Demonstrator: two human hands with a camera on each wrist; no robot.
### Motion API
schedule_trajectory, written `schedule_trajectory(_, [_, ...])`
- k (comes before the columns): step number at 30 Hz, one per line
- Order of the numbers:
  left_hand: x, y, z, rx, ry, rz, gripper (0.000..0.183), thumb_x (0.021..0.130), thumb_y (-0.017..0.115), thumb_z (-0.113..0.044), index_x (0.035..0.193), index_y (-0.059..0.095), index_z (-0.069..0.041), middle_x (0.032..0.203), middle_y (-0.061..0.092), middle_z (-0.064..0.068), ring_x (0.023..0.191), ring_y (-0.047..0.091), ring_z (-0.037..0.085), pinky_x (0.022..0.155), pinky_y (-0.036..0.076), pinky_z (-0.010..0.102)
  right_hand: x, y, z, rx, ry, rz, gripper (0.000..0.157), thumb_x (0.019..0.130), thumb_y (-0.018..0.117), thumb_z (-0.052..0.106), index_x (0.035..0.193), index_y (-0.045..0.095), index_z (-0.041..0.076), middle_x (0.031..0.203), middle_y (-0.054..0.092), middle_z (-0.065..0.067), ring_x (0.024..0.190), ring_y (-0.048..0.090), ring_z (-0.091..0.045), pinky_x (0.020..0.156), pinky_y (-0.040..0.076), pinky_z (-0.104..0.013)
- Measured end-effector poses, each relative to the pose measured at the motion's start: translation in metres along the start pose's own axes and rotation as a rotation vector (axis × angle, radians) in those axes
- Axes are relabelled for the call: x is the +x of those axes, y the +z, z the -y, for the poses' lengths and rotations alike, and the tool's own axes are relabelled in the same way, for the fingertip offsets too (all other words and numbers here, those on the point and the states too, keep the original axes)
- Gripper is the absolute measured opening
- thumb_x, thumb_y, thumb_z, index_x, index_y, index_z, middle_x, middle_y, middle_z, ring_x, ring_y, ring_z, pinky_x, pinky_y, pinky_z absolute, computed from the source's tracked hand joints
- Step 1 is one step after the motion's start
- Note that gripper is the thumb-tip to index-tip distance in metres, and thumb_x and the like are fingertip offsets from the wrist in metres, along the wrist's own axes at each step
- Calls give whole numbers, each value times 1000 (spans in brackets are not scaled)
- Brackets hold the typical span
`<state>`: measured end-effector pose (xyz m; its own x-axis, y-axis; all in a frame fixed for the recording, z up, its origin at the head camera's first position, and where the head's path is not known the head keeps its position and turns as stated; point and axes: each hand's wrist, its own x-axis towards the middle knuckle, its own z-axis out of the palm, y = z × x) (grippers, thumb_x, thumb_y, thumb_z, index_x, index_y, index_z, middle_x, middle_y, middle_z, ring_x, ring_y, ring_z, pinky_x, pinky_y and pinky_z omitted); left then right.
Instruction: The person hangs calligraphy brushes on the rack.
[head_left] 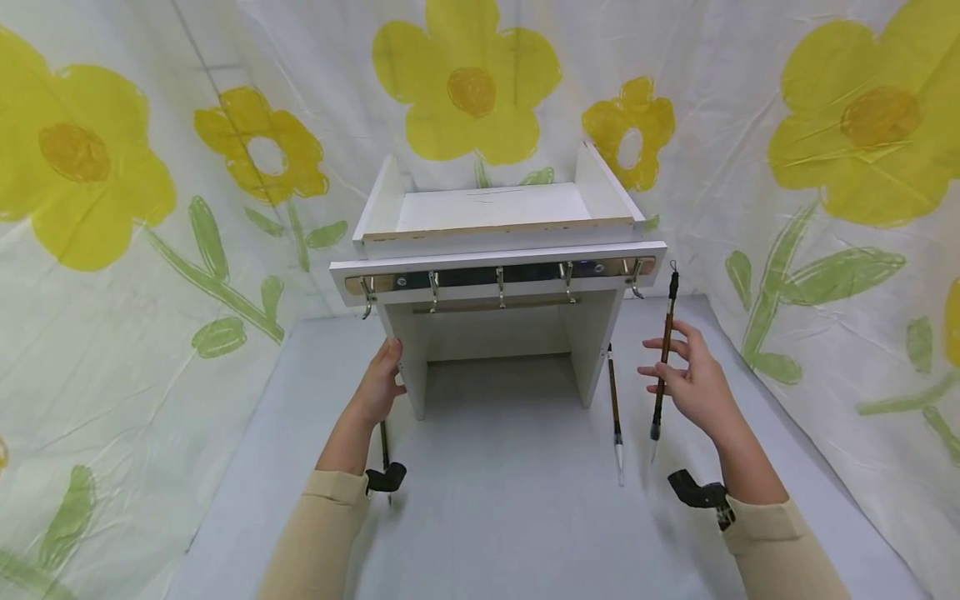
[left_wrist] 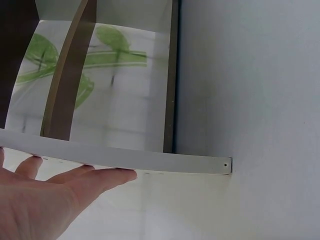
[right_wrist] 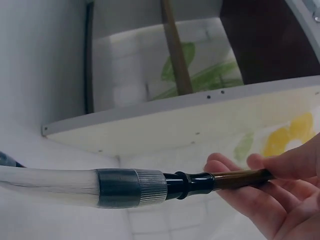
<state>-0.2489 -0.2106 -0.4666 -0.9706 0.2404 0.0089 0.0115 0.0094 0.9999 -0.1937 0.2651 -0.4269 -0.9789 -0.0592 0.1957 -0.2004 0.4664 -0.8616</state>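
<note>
Brush [head_left: 667,343] with a slim brown shaft, black fittings and a pale, pointed tip is pinched between the thumb and fingers of the right hand [head_left: 693,383]. It is held steeply tilted to the right of a white wooden shelf unit [head_left: 498,254], its tip pointed down toward the pale grey table [head_left: 495,517]; whether the surface is touched cannot be told. By the left hand [head_left: 378,387], the outer face of the unit's left side panel [left_wrist: 150,159] is touched, the fingers extended and set apart along it. The unit is crossed at the front by a shiny metal strip [head_left: 465,279], on which five silver hooks [head_left: 500,287] are mounted. A second brown-shafted brush [head_left: 615,400], also pale-tipped, is seen on the table near the right side panel [head_left: 596,350]. A thin dark stick [head_left: 385,442] by the left wrist is partly hidden by a black wrist mount [head_left: 386,477]. The table is surrounded by white cloth [head_left: 337,125] patterned with yellow flowers.
</note>
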Motion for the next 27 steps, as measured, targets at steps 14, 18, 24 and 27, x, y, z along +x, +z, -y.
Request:
schedule_trajectory(14, [0,-1,0,-11,13,-2,89,98,37,-71,164,2,-23,168,9,13,154,11,42,111,20,77,-12,-1,23,-4,-76,-22,70,102,51,-6,159,16,14,142,54,-23,93,72,-1,70,62,-32])
schedule_trajectory(18, [-3,1,-5,-11,13,1,86,100,35,-69,164,0,-23,168,8,13,154,10,42,111,19,77,-16,-1,29,5,-104,-24,71,101,51,-6,159,16,15,142,54,-23,93,71,3,70,62,-31])
schedule_trajectory(24, [-1,3,-2,-9,12,4,80,102,33,-65,164,2,-24,168,9,13,154,11,42,111,20,76,-23,-2,37,1,-150,-36,72,101,50,-9,159,16,16,142,55,-24,95,70,4,71,61,-33])
schedule_trajectory(27, [-1,1,-1,-13,10,-8,78,103,33,-64,164,5,-24,167,12,12,153,14,41,111,22,75,-25,1,42,16,-171,-40,73,100,50,-11,159,16,17,141,55,-22,96,70,2,71,61,-33])
